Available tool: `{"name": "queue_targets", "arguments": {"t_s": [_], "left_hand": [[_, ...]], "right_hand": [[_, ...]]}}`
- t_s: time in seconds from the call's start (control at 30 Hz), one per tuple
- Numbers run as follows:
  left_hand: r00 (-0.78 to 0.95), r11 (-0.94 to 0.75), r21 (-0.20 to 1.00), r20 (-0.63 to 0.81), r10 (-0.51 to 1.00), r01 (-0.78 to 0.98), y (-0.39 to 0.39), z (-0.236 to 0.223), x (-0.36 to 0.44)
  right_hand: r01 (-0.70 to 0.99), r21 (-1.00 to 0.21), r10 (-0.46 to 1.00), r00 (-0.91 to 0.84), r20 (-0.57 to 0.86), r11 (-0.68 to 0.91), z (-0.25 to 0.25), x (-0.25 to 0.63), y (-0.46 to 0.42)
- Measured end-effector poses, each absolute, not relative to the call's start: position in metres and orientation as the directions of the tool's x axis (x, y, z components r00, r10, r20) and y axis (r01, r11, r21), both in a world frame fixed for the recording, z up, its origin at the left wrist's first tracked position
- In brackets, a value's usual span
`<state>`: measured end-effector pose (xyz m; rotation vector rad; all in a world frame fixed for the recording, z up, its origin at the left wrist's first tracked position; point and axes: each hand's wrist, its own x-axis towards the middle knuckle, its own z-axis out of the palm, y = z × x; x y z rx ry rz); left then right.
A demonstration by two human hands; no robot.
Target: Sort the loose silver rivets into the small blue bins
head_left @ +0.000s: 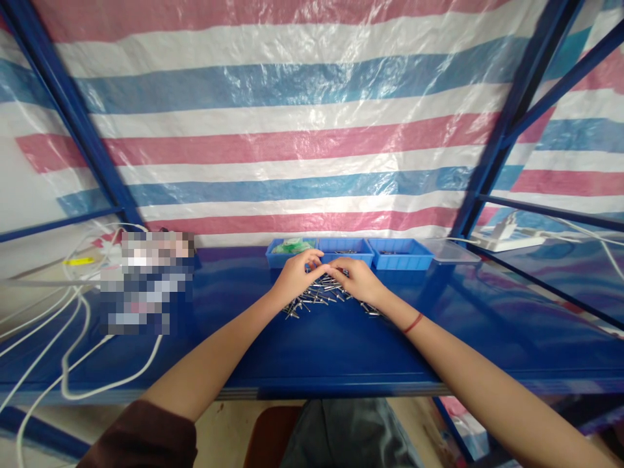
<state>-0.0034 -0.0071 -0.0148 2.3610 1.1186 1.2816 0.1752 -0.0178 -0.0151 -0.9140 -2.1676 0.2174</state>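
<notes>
Left hand: the left hand [294, 278] reaches forward over the glossy blue metal worktop [312, 351], fingers curled in, fingertips meeting those of the other hand just above the heap of parts.
Left grip: pinched shut at the fingertips; whether a pin sits between them is too small to tell.
Right hand: the right hand [357, 279] lies opposite, knuckles up, its fingertips touching the left hand's; a thin red cord bracelet [413, 323] circles the wrist.
Right grip: fingers curled and closed toward the left hand; what they pinch, if anything, I cannot tell.
Parts: a loose heap of small silver metal pins [319, 296] lies on the worktop directly beneath and between both hands, spreading out to either side of the wrists.
Trays: three shallow blue plastic trays [400, 253] stand in a row just behind the hands, touching one another; the leftmost holds pale green plastic pieces [291, 246], and the other two hold a few small dark bits.
Clear lid: a flat transparent plastic container [451, 251] sits just beside the rightmost tray.
Cables: white cables [73, 338] loop over the left end of the worktop, near a blurred patch.
Backdrop: a striped red, white and blue plastic tarpaulin [302, 130] hangs behind, framed by blue metal bars [492, 156].
</notes>
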Motion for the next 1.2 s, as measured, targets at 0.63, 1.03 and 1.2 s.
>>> {"name": "queue_targets", "arguments": {"t_s": [0.63,1.03,1.2], "left_hand": [[0.292,-0.745,0.490,0.708,0.643,0.452,-0.009,-0.005,-0.007],[0.520,-0.751,0.292,0.574,0.633,0.592,-0.006,-0.015,-0.011],[0.665,-0.786,0.126,0.463,0.586,0.605,-0.005,-0.018,-0.015]], "right_hand": [[0.449,-0.591,0.729,-0.252,0.636,0.670,-0.013,0.172,-0.022],[0.690,-0.369,0.623,-0.153,0.767,0.623,0.010,0.202,-0.018],[0.867,-0.393,0.569,0.164,0.806,0.307,0.006,0.256,0.007]]}}
